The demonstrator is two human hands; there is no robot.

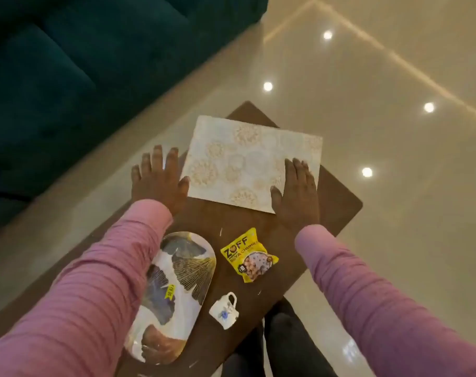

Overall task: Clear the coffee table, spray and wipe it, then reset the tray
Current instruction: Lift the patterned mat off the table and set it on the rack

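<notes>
A white placemat [247,161] with gold round patterns lies on the far half of the dark brown coffee table [337,200]. My left hand [160,183] is spread flat beside the mat's left edge, thumb touching that edge. My right hand [296,191] lies flat on the mat's near right corner, fingers straight. Closer to me, an oval tray [182,273] with a gold leaf design lies on the table, partly hidden under my left sleeve. A yellow snack packet [249,255] lies to its right. A small white cup [225,310] with a blue flower lies near the table's front edge.
A dark teal sofa [68,77] fills the upper left. Glossy beige floor [381,91] with light reflections surrounds the table. Small white scraps [221,232] dot the tabletop. My dark-trousered legs [285,338] show below the table's near edge.
</notes>
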